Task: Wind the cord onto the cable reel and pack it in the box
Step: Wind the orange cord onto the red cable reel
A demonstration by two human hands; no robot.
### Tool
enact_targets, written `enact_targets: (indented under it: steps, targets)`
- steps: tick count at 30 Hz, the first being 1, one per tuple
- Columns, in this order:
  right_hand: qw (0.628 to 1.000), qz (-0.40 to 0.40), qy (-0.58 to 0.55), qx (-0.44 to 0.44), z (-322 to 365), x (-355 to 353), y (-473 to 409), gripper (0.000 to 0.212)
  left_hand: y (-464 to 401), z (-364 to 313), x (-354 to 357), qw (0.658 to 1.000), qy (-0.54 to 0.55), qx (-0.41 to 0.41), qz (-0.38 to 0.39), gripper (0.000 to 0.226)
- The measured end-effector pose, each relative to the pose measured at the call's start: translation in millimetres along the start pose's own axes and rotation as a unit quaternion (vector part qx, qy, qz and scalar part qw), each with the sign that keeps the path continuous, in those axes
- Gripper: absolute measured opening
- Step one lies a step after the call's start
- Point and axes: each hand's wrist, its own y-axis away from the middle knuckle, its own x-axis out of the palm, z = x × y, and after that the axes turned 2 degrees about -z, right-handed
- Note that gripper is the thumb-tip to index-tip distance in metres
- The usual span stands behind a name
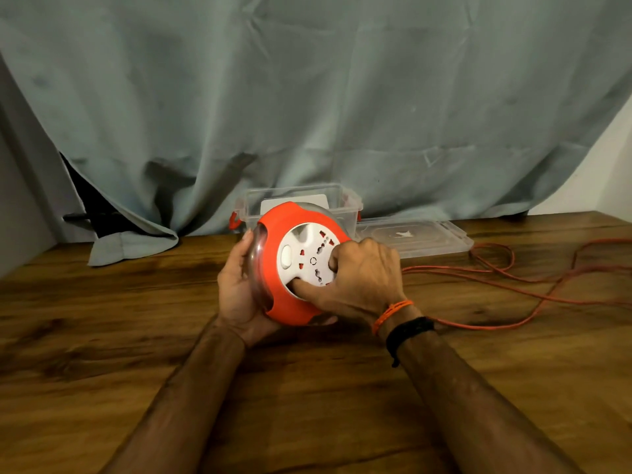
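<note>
The cable reel (pixel 301 265) is held just above the counter (pixel 136 336), socket face tilted up toward the camera. The left hand (pixel 239 295) clasps its rim; the right hand (pixel 362 275) grips the white hub (fingers curled in). The cord (pixel 513 275) trails right, and the box (pixel 294 203) stands behind.

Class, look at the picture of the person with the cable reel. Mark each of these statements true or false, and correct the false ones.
1. The left hand holds the cable reel by its edge. True.
2. The orange cord is fully wound in. False: much of it lies loose on the wooden table.
3. The clear box stands open behind the reel. True.
4. The lid is on the box. False: it lies beside the box on the table.
5. The right hand rests flat on the table. False: its fingers grip the reel's white socket face.
</note>
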Motion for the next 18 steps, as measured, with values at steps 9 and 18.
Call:
enact_targets:
  steps: [9,18]
  targets:
    - [0.999,0.011,-0.045,-0.028,-6,-8,-1,0.062,0,-1,-1,0.998,-0.015,0.051,-0.044,0.070]
    - [0.988,0.020,-0.078,-0.128,-16,-23,-10,0.048,4,-2,-9,0.999,-0.032,-0.010,-0.043,0.073]
